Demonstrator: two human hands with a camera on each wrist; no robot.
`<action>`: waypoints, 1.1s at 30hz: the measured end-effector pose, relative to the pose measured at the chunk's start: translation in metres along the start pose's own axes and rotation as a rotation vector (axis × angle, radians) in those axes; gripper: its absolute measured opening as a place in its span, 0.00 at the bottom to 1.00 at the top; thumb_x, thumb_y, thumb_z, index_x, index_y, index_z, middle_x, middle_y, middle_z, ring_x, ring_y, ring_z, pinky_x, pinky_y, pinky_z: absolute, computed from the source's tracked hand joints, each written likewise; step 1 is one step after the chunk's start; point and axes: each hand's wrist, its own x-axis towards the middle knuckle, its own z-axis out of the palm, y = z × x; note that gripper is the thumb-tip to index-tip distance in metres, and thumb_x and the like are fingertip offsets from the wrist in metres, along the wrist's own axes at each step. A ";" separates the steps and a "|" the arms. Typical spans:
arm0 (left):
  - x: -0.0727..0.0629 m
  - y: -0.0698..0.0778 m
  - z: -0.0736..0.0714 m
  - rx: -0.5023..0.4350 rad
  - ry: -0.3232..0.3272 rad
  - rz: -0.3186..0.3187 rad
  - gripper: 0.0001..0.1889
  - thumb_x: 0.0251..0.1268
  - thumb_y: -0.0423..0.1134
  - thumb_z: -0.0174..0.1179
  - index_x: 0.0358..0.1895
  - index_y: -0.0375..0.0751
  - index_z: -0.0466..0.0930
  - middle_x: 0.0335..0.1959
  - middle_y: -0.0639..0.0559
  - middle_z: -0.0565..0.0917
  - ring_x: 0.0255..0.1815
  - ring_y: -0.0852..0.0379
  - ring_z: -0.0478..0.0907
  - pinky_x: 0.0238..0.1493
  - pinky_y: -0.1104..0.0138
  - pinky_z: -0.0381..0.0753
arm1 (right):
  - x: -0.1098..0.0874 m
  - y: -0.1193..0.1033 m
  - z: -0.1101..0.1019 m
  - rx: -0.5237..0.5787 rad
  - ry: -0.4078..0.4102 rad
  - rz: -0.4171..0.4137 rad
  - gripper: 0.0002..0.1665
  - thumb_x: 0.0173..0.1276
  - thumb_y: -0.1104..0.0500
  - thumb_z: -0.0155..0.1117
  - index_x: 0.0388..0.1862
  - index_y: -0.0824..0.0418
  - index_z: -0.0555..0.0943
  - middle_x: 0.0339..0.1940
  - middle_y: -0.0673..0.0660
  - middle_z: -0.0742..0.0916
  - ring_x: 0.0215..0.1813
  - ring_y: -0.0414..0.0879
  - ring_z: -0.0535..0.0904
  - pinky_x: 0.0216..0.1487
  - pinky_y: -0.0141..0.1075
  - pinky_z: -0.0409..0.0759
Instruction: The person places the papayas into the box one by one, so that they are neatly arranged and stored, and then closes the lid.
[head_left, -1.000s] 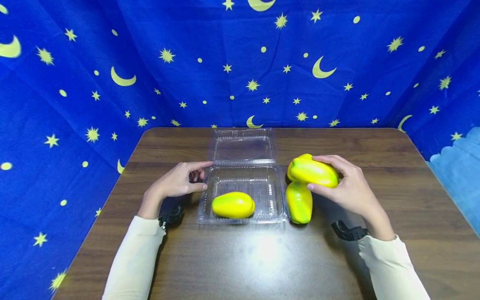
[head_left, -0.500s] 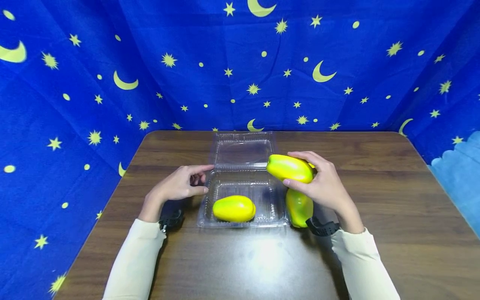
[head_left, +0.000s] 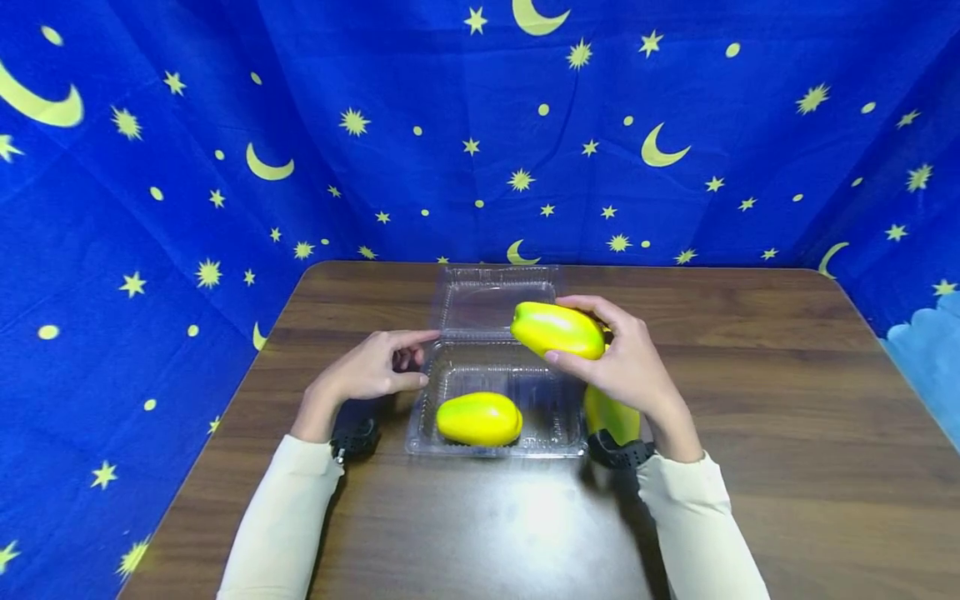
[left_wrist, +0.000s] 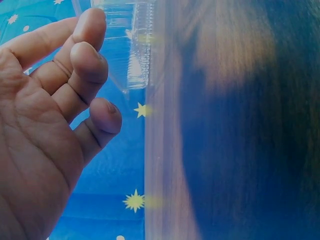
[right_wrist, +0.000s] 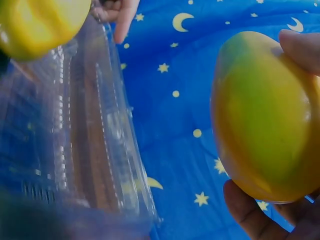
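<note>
My right hand holds a yellow-green papaya between thumb and fingers, over the back right part of a clear plastic clamshell box. The right wrist view shows the held papaya close up. A second papaya lies in the box's tray near its front edge. My left hand is at the box's left side, index fingertip at the hinge corner and thumb tip by the rim. In the left wrist view its other fingers are loosely bent, with nothing between them.
Another papaya lies right of the box, partly hidden by my right wrist; a bit of yellow shows behind my right hand. The box's lid lies folded back toward the far table edge. A blue star-patterned cloth hangs behind the brown table.
My right hand has lifted the papaya away from the others at the right and carried it left over the box. The left hand keeps its place at the box. The head view has shifted slightly.
</note>
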 end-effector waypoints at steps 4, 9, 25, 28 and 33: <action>0.000 0.000 0.001 0.005 -0.001 -0.001 0.35 0.60 0.44 0.70 0.72 0.50 0.71 0.36 0.60 0.80 0.34 0.59 0.74 0.37 0.65 0.74 | 0.004 -0.004 0.007 0.045 -0.021 0.017 0.38 0.52 0.53 0.82 0.64 0.49 0.78 0.58 0.47 0.85 0.44 0.46 0.79 0.41 0.41 0.78; 0.002 0.000 0.000 0.008 -0.001 0.014 0.35 0.60 0.44 0.70 0.72 0.47 0.71 0.36 0.59 0.80 0.33 0.60 0.74 0.37 0.65 0.74 | 0.007 -0.005 0.018 0.085 -0.041 0.028 0.36 0.55 0.52 0.80 0.64 0.47 0.78 0.59 0.49 0.84 0.45 0.47 0.80 0.43 0.41 0.78; 0.003 0.000 0.000 0.002 -0.015 0.011 0.34 0.61 0.44 0.69 0.72 0.46 0.71 0.37 0.59 0.81 0.33 0.57 0.75 0.38 0.64 0.75 | 0.011 -0.010 0.067 -0.026 -0.008 0.042 0.37 0.54 0.47 0.80 0.64 0.47 0.80 0.58 0.50 0.84 0.53 0.47 0.80 0.49 0.43 0.76; 0.002 -0.001 0.000 -0.002 -0.017 0.009 0.35 0.61 0.44 0.69 0.72 0.47 0.71 0.37 0.59 0.81 0.33 0.58 0.74 0.38 0.65 0.75 | 0.010 -0.012 0.074 -0.044 -0.018 0.053 0.37 0.54 0.46 0.80 0.64 0.48 0.80 0.60 0.52 0.83 0.57 0.49 0.78 0.51 0.44 0.75; 0.002 -0.001 0.000 -0.013 -0.012 0.012 0.35 0.60 0.44 0.70 0.72 0.47 0.71 0.37 0.59 0.81 0.33 0.58 0.74 0.37 0.65 0.75 | 0.009 -0.015 0.082 -0.087 -0.033 0.097 0.37 0.55 0.45 0.79 0.65 0.46 0.80 0.60 0.55 0.81 0.58 0.53 0.77 0.51 0.46 0.75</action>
